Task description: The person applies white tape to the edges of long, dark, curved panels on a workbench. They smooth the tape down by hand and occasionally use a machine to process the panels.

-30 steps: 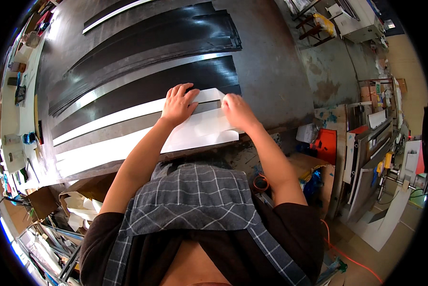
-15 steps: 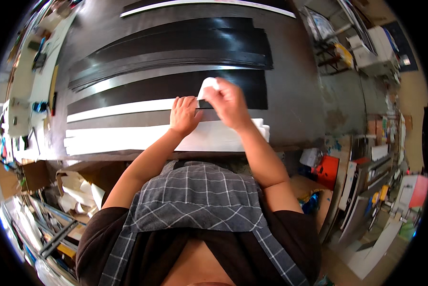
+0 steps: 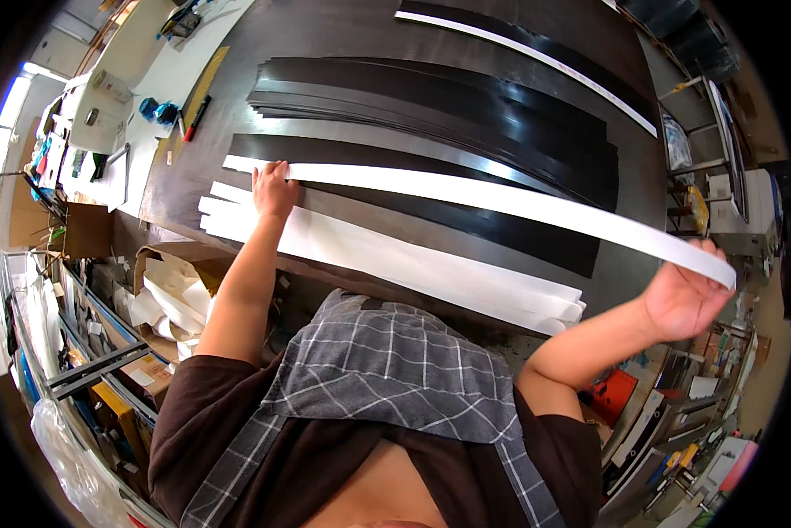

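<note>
A long white strip (image 3: 466,192) runs slantwise over a black strip (image 3: 536,239) on the dark table. My right hand (image 3: 684,295) is closed on the white strip's right end, raised past the black strip's end, with the tip curling down beside the fingers. Toward the left end, my left hand (image 3: 274,192) lies on the white strip with its fingers extended, pressing it against the black one. Between the two hands the white strip looks lifted off the black surface. Nearer to me, a layered bundle of white strips (image 3: 395,260) lies along the table's front edge.
Beyond the hands lies a stack of black strips (image 3: 448,95). Farther back is another black strip with a white edge band (image 3: 536,58). A red-and-black marker (image 3: 197,120) lies at left near a blue object (image 3: 158,112). An open cardboard box (image 3: 162,295) stands below the front edge.
My right hand has swung far to the right, drawing the white strip out lengthwise. My left hand has shifted to near the strip's left end. The whole view has turned.
</note>
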A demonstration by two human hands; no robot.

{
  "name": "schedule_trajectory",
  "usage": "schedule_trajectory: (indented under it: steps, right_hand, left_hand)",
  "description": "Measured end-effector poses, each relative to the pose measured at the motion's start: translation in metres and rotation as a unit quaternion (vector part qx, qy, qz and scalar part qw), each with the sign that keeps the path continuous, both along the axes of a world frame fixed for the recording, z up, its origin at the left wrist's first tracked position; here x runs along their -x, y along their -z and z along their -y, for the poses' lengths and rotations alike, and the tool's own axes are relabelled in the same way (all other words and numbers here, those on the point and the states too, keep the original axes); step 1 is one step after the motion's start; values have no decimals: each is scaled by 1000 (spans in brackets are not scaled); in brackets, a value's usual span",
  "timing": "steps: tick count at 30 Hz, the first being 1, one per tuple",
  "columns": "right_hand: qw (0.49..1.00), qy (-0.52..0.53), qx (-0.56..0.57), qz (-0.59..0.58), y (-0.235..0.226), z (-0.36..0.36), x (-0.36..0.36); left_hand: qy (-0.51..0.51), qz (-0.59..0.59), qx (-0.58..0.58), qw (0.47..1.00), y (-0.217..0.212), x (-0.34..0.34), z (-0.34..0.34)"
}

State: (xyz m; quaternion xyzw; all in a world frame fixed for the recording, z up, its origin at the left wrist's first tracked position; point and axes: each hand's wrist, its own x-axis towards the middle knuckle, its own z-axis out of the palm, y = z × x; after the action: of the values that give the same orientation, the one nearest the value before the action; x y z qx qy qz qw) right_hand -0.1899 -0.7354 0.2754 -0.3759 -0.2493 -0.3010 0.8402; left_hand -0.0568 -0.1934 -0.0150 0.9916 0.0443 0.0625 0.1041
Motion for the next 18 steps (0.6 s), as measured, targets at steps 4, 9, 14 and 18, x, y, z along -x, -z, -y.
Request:
schedule_trajectory:
  steps: [4, 9, 14, 18]
  right_hand:
    - [989, 106, -92, -50, 13, 16, 13]
    - [972, 107, -160, -134, 67, 60, 27]
    - [928, 188, -201, -253, 147, 79, 32]
    - [819, 205, -206, -494, 220, 102, 73]
  left_hand:
    - [-5, 56, -32, 998, 15, -20, -70]
    - [-59, 41, -36, 997, 4, -41, -134]
    - [-90, 7, -24, 996, -10, -75, -166]
    - [-188, 105, 60, 975, -20, -67, -182]
